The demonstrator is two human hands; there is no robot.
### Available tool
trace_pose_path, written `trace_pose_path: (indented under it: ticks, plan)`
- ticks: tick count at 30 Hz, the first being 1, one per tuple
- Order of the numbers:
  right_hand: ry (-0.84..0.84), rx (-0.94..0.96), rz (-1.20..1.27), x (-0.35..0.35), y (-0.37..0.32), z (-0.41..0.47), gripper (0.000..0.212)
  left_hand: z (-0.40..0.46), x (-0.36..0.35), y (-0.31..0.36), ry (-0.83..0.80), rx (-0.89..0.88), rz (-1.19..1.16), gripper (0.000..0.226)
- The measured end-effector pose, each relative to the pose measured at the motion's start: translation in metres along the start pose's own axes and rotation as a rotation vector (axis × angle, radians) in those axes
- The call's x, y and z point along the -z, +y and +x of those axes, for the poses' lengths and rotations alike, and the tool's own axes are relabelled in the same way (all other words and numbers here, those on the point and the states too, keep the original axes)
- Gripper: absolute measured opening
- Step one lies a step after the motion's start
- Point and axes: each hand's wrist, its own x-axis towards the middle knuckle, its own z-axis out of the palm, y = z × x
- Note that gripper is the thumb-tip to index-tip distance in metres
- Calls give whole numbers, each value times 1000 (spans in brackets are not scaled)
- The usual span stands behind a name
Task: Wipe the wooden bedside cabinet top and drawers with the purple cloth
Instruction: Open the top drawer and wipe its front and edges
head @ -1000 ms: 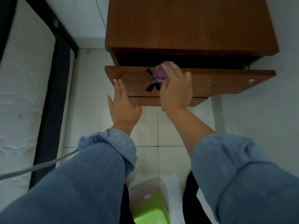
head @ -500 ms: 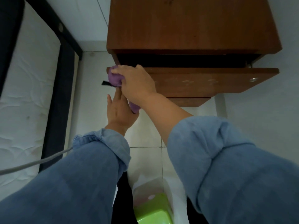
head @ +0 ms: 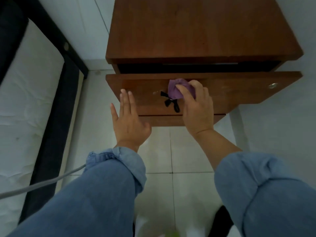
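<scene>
Above the tiled floor [head: 159, 151], right hand [head: 198, 108] presses bunched purple cloth [head: 177, 88] on drawer front [head: 239, 93]; left hand [head: 128, 120] spread flat.

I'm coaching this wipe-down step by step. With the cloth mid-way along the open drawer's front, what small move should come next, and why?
Probably sweep the right hand and its bunched purple cloth rightward along the drawer front toward the round metal fitting. That stretch lies bare beside the cloth, and the left hand rests flat against the front's left part, seemingly steadying the open drawer.
</scene>
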Motion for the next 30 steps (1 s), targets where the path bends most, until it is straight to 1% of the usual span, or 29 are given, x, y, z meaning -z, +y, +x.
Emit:
trace_pose_path:
  ticks: [4,7,9,13,15,19,23,25,28,30]
  plan:
    - [178,46,-65,-36,8,7,43,21,-29,7,168,29,11,95]
    - [321,69,-148,-64,17,20,48,42,-51,15,293,66,-9,88]
    - [387,102,-205,-83,23,30,53,58,-66,21,378,90,-41,83]
    - [528,149,-291,-113,35,43,62,83,-93,30,517,141,-96,82]
    - [601,186,-310,-128,41,45,61,91,-108,30,590,145,-108,81]
    - [672,229,-335,-138,46,51,58,101,-116,31,677,144,-136,85]
    - [699,246,-301,-139,47,55,62,103,-120,31,713,130,-135,88]
    - [684,246,-287,-136,48,53,60,100,-119,30,709,113,-136,88]
    - [591,230,-278,-129,46,47,55,93,-115,26,680,76,-141,87]
    - [510,223,-289,-123,45,44,58,87,-111,21,649,41,-152,86]
